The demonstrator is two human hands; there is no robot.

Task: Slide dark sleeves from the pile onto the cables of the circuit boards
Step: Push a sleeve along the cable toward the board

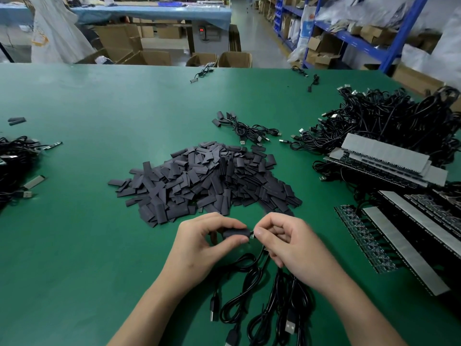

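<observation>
A matte green table mat (99, 108) is stretching across the whole view, smooth and bare between the heaps. On its right side a big tangle of thin, glossy black cables with silver USB plugs (389, 116) is lying. Below it, long dark circuit board strips backed with pale grey tape (389, 158) are sitting stacked in tilted layers. In the middle, the pile of flat, dull charcoal rectangular sleeves (207, 181) is spreading in a low mound. If they carry any print, it is too small to read. At the left edge a smaller heap of black cables (12, 161) is trailing off the frame, and behind the pile a small bundle of cables with sleeves already fitted (249, 132) is lying apart. Beyond the table, a small red display under a far bench (201, 29) is glowing, its digits too blurred to read. Near the bottom edge, loose loops of black USB cable (262, 295) are curling under the wrists. Just in front of the pile, the left hand (207, 243) is pinching one dark sleeve (235, 233) between thumb and curled fingers, holding it level above the mat. The right hand (287, 243), fingers curled, is pinching the small end piece of a cable (252, 236), which is touching the sleeve's right opening.
</observation>
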